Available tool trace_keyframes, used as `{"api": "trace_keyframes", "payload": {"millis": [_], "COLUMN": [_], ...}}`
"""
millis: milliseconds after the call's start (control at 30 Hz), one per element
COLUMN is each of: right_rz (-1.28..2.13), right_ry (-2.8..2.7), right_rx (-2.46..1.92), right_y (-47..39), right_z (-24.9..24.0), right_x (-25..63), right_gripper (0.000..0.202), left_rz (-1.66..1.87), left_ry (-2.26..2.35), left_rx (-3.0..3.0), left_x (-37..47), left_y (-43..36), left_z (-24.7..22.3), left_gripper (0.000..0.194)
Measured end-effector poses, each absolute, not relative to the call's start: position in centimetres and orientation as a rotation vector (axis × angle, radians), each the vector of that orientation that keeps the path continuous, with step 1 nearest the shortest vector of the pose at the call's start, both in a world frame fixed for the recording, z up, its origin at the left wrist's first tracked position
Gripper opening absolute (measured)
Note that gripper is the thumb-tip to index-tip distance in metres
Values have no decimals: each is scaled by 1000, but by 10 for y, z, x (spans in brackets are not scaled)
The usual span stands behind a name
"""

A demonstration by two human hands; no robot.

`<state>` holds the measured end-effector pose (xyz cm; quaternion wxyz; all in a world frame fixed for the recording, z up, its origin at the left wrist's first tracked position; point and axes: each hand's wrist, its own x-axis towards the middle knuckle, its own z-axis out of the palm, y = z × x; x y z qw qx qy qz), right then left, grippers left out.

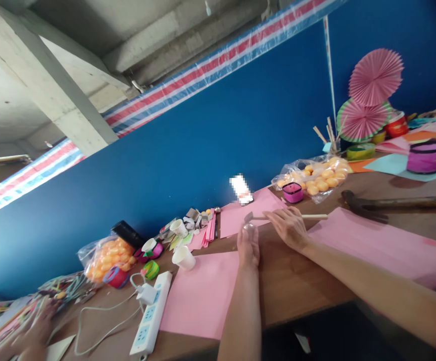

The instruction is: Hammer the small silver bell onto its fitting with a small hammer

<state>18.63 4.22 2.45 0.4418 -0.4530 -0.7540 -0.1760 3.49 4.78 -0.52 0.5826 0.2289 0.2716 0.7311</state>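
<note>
Near the middle of the table, my right hand [291,228] is closed around a paintbrush [315,217] with a pale wooden handle. Its flat greyish head points left. Just below that head, my left hand [248,245] holds up a small shiny, clear round object [249,228] in its fingers. The brush head is close above this object; whether they touch I cannot tell. Behind both hands lies a sheet of pink paper [231,219]. Another pink sheet [198,301] lies left of my left forearm, with a white paper cup [183,257] on its far corner.
A white power strip [152,313] with a cable lies left. Bags of orange balls [108,258] stand along the blue wall. At right are a hammer [391,203], stacked pink paper [379,245] and a purple ring-shaped container [427,156]. Another person's hand [39,326] is at far left.
</note>
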Motion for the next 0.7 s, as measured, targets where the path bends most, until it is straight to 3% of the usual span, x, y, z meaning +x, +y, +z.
{"api": "trace_keyframes", "payload": {"millis": [700], "right_rz": [-470], "right_ry": [-1902], "right_rx": [-1150], "right_y": [43], "right_z": [26], "right_x": [186], "right_gripper": [33], "left_rz": [1659], "left_ry": [657], "left_rx": [606], "left_x": [37], "left_y": [44], "left_z": [-2], "left_gripper": [18]}}
